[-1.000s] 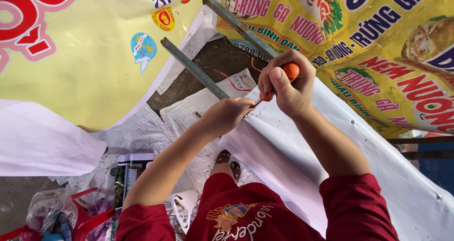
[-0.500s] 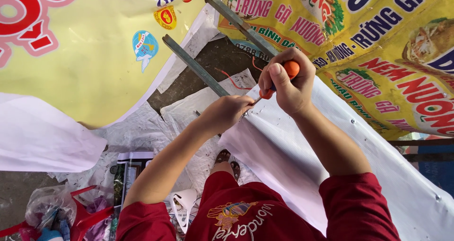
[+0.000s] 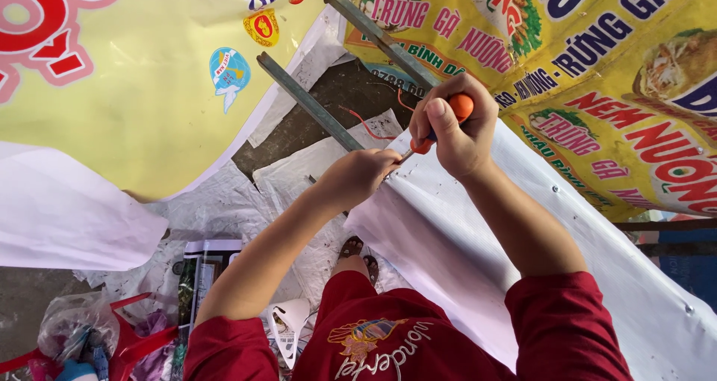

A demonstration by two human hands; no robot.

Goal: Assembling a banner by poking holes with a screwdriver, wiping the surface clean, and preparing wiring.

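Screwdriver [image 3: 441, 123], orange handle, sits in our right hand [image 3: 455, 131], grip wrapped tight around the handle. Long axis runs diagonally: handle end up-right, shaft pointing down-left to the white banner edge [image 3: 448, 231]. Our left hand [image 3: 358, 175] pinches that edge right at the tip, grip closed on the sheet. Beyond, two grey metal bars [image 3: 314, 108] slant across the ground between yellow printed banners [image 3: 127, 119].

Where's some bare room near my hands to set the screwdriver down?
Free: the white banner back below the right hand, and the dark ground between the two metal bars. Crowded: lower left, around the plastic bags, and at the left hand by the screwdriver.
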